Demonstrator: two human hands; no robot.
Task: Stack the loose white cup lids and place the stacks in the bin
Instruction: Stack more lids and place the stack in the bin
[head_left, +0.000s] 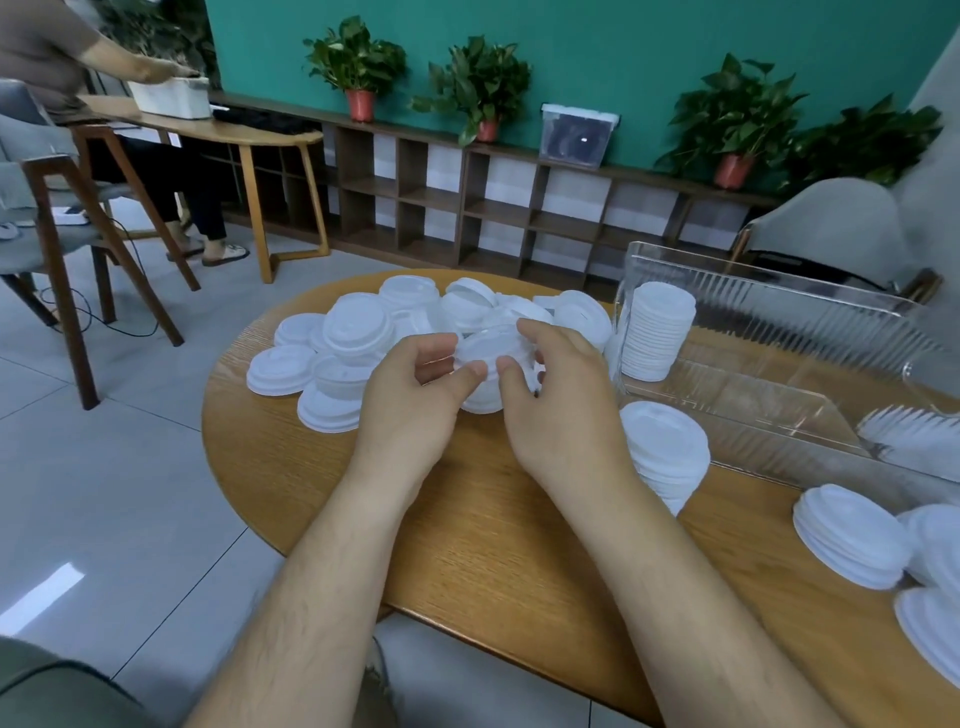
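While the pile (358, 332) of loose lids lies spread across the far side of the worktop (467, 519), both hands work just above its near edge. The left hand (415, 384) and the right hand (561, 395) each curl thumb and fingers round opposite sides of one lid (493, 348), dome up; blur hides whether more lids hang nested beneath it. Gripping from two sides like this probably keeps the rim level, so it can drop squarely over the next lid rather than catch on a tilt. Lids in the pile lie at all angles, some overlapping, some tipped on edge, which is likely why each needs squaring up by hand before it will nest. To the right stands the clear bin (779, 322), with one tall stack (654, 332) upright in its near left corner, close to the wall; tucked there it has support and leaves room beside it for further stacks. A second stack (665, 452) sits on the worktop just outside the bin's near wall, leaning a little, seemingly parked within easy reach of the right hand until it goes in. Shorter stacks (852, 540) lie at the right edge of the worktop, well apart from the pile. The task looks partway along: one stack binned, several waiting, and much of the pile not yet gathered.
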